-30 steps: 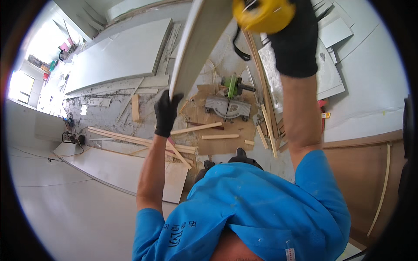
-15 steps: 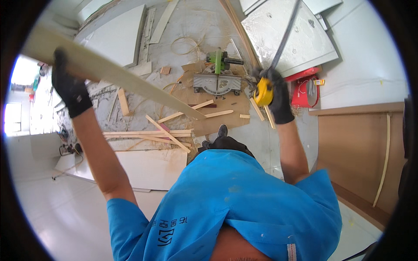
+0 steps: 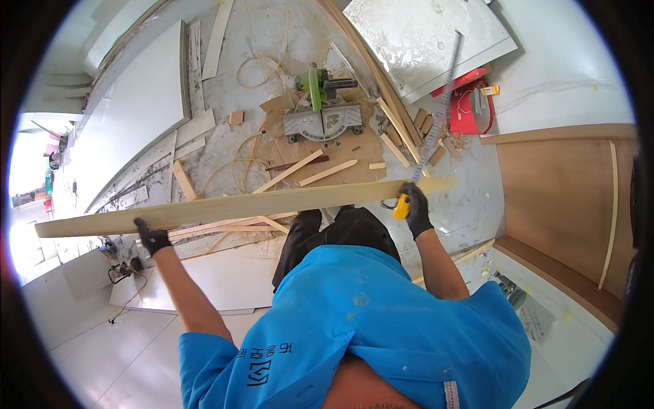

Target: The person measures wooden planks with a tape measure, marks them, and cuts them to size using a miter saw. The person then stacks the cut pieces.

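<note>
A long pale wooden board [image 3: 272, 203] lies crosswise in front of my body, its left end a little nearer to me. My left hand [image 3: 151, 236], in a black glove, grips the lower edge near that left end. In my right hand [image 3: 417, 213], also gloved in black, is a yellow tape measure [image 3: 402, 207]. Its metal blade [image 3: 436, 112] sticks out, pointing away from me and to the right. This hand is at the board's right part, which is blurred; whether it also touches the wood I cannot tell.
A green and grey miter saw [image 3: 321, 112] stands ahead on cardboard, with wood strips [image 3: 328, 172] and offcuts around it. Large white panels [image 3: 146, 116] lie at the left. A red bag [image 3: 470, 112] sits at the right, near a brown cabinet carcass [image 3: 558, 204]. Hoses and cords trail across the floor.
The board has swung from slanting up at the left to lying nearly level across me. Both hands have come lower, and the tape measure has moved down to the board's right part.
</note>
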A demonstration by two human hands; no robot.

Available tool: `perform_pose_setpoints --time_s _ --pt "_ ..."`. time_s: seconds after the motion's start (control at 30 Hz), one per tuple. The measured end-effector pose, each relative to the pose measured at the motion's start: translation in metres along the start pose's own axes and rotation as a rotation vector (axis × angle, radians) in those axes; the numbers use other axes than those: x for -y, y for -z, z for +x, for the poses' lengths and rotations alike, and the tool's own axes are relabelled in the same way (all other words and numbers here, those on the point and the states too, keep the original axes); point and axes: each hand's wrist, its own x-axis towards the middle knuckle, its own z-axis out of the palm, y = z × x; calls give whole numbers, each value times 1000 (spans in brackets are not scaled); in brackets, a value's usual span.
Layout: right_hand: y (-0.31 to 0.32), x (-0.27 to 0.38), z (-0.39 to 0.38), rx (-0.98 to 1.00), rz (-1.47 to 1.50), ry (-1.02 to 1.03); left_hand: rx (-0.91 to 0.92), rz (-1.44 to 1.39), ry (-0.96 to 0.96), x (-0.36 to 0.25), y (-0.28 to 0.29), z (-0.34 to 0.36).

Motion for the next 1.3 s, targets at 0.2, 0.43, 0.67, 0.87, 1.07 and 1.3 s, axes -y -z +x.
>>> perform_pose_setpoints --time_s 0.2,0.43,0.67,0.87,1.07,1.3 --pt "27 30 19 -192 2 53 -31 -68 357 148 10 15" --pt "27 26 37 -343 -494 325 -15 -148 552 306 57 80" --pt "51 -26 108 -484 -370 144 -235 -73 599 421 15 101" --pt "86 -94 196 -423 -403 144 -202 -126 706 520 24 143" --pt "107 -160 279 -466 -376 155 -211 -129 569 596 -1 175" --pt "137 -230 355 -179 -141 134 -68 -128 518 642 -16 263"
